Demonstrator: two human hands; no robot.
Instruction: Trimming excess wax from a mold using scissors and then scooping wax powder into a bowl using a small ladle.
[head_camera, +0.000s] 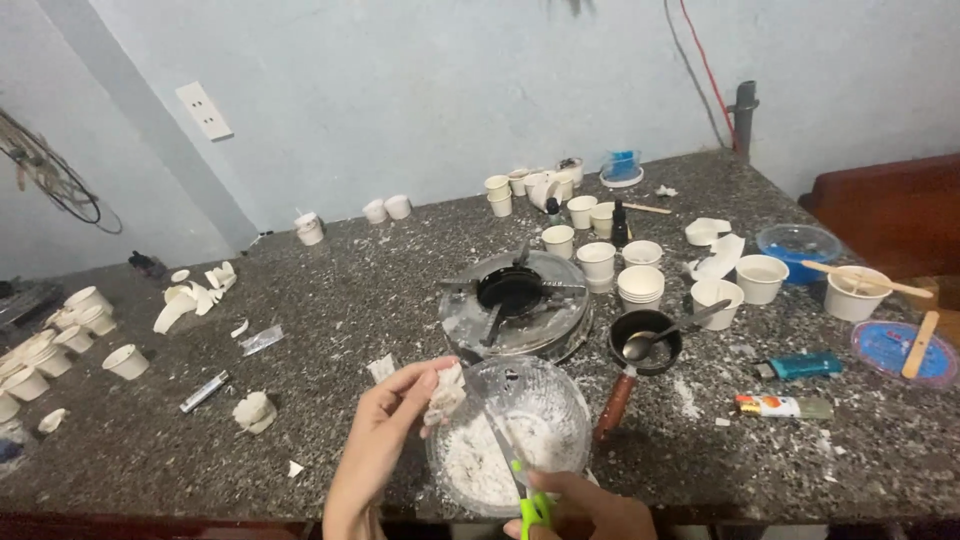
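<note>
My left hand (385, 425) pinches a crumpled white lump (445, 393) over the left rim of a clear glass bowl (570, 395) that holds white flakes. My right hand (590, 510) sits at the bottom edge, gripping green-handled scissors (515, 465). Their blades point up over the bowl toward the lump. The bowl stands at the near edge of a speckled stone counter (330, 300).
A small round gas burner (515, 300) stands behind the bowl. A little black pan with a spoon (640, 345) is to its right. Several white paper cups (600, 260) crowd the back and the left end. Two lighters (800, 366) and wooden sticks lie at right.
</note>
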